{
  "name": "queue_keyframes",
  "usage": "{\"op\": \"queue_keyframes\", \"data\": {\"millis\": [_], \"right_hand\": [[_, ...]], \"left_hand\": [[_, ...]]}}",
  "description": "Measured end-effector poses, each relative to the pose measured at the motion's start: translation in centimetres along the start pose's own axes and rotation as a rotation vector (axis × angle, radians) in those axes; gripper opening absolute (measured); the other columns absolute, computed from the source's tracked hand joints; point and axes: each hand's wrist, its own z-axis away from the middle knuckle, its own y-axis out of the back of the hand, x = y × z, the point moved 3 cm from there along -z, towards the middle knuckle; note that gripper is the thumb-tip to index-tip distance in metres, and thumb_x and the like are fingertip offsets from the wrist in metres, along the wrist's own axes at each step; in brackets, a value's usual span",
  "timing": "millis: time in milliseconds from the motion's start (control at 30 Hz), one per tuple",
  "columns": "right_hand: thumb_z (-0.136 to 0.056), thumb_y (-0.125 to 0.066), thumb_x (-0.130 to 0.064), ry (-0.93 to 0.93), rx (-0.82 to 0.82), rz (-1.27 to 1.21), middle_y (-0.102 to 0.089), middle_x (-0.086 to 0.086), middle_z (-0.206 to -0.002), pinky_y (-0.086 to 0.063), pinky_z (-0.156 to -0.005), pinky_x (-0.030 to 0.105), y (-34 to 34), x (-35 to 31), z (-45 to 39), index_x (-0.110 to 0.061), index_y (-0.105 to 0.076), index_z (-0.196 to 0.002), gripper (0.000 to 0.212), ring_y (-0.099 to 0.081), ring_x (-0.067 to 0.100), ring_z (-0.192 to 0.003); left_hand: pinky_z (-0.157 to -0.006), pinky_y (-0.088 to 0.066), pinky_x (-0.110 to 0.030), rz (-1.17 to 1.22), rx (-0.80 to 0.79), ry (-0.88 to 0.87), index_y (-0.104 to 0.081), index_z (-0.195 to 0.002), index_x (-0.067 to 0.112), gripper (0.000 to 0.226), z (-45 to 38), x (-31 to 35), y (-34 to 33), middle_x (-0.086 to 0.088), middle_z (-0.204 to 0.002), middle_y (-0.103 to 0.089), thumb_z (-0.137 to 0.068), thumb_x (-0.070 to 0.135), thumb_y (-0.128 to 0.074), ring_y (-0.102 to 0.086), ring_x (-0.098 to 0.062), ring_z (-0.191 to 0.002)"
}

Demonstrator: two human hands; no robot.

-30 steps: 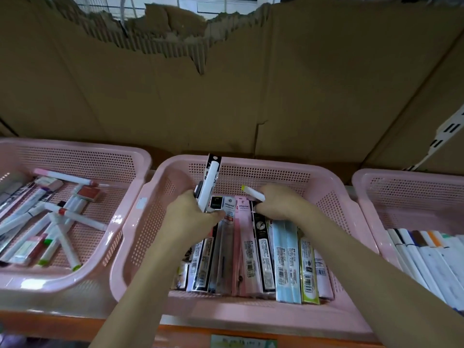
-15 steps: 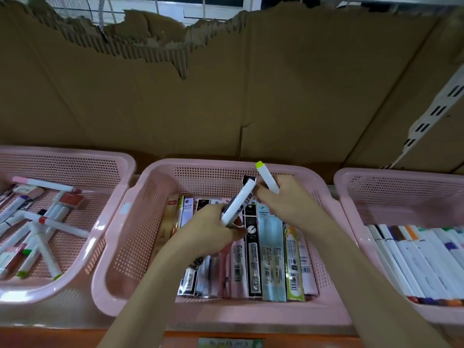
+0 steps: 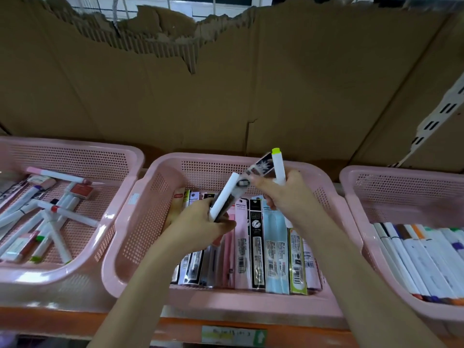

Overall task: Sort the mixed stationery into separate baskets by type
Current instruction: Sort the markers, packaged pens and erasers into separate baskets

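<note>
Three pink baskets sat side by side on an orange-edged shelf [image 3: 175,327] before torn cardboard [image 3: 226,84]. Over the middle basket [image 3: 140,222], full of packaged pens [image 3: 273,249], the left hand [image 3: 200,227] gripped a white marker [image 3: 224,197] together with a black packet [image 3: 258,167]. The right hand [image 3: 288,194] held a green-capped marker [image 3: 278,164] upright. Loose markers [image 3: 50,217] lay in the left basket [image 3: 75,151]; rowed markers [image 3: 421,257] filled the right basket [image 3: 401,174].
</note>
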Motion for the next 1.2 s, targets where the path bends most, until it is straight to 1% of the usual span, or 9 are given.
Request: {"op": "queue_keyframes", "data": {"millis": [200, 333, 400, 500, 667, 867, 967, 1100, 1200], "right_hand": [[-0.084, -0.071, -0.026, -0.027, -0.027, 0.039, -0.043, -0.003, -0.056, -0.038, -0.051, 0.023, -0.7, -0.4, -0.1, -0.015, -0.054, -0.072, 0.023, -0.039, 0.007, -0.047], [-0.09, -0.064, -0.025, 0.064, 0.044, 0.102, -0.045, -0.006, -0.058, -0.045, -0.065, 0.035, 0.1, -1.8, -0.4, -0.02, -0.058, -0.076, 0.016, -0.043, 0.012, -0.059], [-0.09, -0.062, -0.026, 0.063, 0.071, 0.118, -0.047, 0.006, -0.068, -0.046, -0.062, 0.039, 0.5, -2.1, -0.5, -0.014, -0.06, -0.084, 0.013, -0.045, 0.021, -0.067], [-0.09, -0.062, -0.025, 0.069, 0.095, 0.1, -0.051, 0.011, -0.076, -0.042, -0.057, 0.033, 0.4, -2.3, -0.4, -0.006, -0.062, -0.093, 0.02, -0.046, 0.021, -0.068], [-0.089, -0.064, -0.023, 0.16, 0.147, 0.036, -0.048, 0.011, -0.068, -0.035, -0.054, 0.029, -0.6, -3.4, 0.1, -0.017, -0.063, -0.078, 0.012, -0.039, 0.021, -0.059], [-0.088, -0.066, -0.025, 0.223, 0.274, -0.042, -0.045, 0.004, -0.063, -0.035, -0.049, 0.027, -1.6, -4.4, -0.1, -0.023, -0.057, -0.072, 0.018, -0.037, 0.015, -0.05], [-0.088, -0.066, -0.024, 0.206, 0.368, -0.101, -0.047, -0.005, -0.06, -0.037, -0.046, 0.025, -0.9, -4.5, -0.4, -0.023, -0.054, -0.071, 0.021, -0.039, 0.008, -0.047], [-0.088, -0.066, -0.026, 0.213, 0.478, 0.02, -0.047, -0.007, -0.057, -0.039, -0.056, 0.031, -0.1, -4.2, -0.3, -0.023, -0.05, -0.068, 0.026, -0.042, 0.012, -0.053], [-0.088, -0.065, -0.027, 0.078, 0.275, 0.185, -0.056, 0.005, -0.067, -0.047, -0.058, 0.033, -1.8, -3.3, -0.4, -0.019, -0.055, -0.078, 0.016, -0.052, 0.018, -0.056]], "left_hand": [[-0.054, -0.052, -0.022, -0.037, -0.017, -0.019, -0.052, -0.089, 0.022, 0.014, 0.5, -0.5, 0.1, 0.001, -0.074, -0.059, -0.087, 0.021, -0.066, -0.062, -0.012, -0.061], [-0.051, -0.049, -0.025, -0.075, 0.069, -0.069, -0.054, -0.089, 0.02, 0.015, 0.2, -0.1, 0.5, -0.001, -0.073, -0.062, -0.085, 0.025, -0.068, -0.063, -0.015, -0.06], [-0.058, -0.054, -0.029, -0.142, 0.113, -0.102, -0.054, -0.088, 0.024, 0.014, 0.0, 0.5, 0.9, -0.001, -0.075, -0.065, -0.084, 0.028, -0.067, -0.066, -0.019, -0.068], [-0.064, -0.055, -0.031, -0.197, 0.144, -0.147, -0.053, -0.09, 0.026, 0.013, 0.0, 1.1, 1.4, 0.0, -0.076, -0.065, -0.086, 0.029, -0.065, -0.066, -0.018, -0.07], [-0.053, -0.046, -0.022, -0.222, 0.129, -0.158, -0.055, -0.081, 0.024, 0.015, 0.3, 0.9, 2.1, 0.003, -0.071, -0.062, -0.083, 0.026, -0.069, -0.061, -0.013, -0.061], [-0.052, -0.05, -0.026, -0.17, 0.118, -0.112, -0.057, -0.082, 0.028, 0.017, 0.7, 0.1, 4.4, 0.0, -0.075, -0.067, -0.079, 0.028, -0.074, -0.064, -0.015, -0.061], [-0.049, -0.05, -0.024, -0.049, 0.126, -0.071, -0.06, -0.09, 0.02, 0.02, 1.0, -1.1, 5.6, -0.003, -0.076, -0.068, -0.078, 0.024, -0.076, -0.062, -0.011, -0.053], [-0.042, -0.042, -0.015, 0.216, 0.234, -0.072, -0.059, -0.096, 0.012, 0.024, 1.3, -1.6, 7.1, -0.012, -0.084, -0.067, -0.081, 0.023, -0.073, -0.06, -0.008, -0.051], [-0.041, -0.041, -0.017, 0.318, 0.318, -0.106, -0.059, -0.096, 0.013, 0.021, 1.3, -1.5, 8.7, -0.006, -0.077, -0.063, -0.083, 0.024, -0.07, -0.06, -0.008, -0.053]]}}
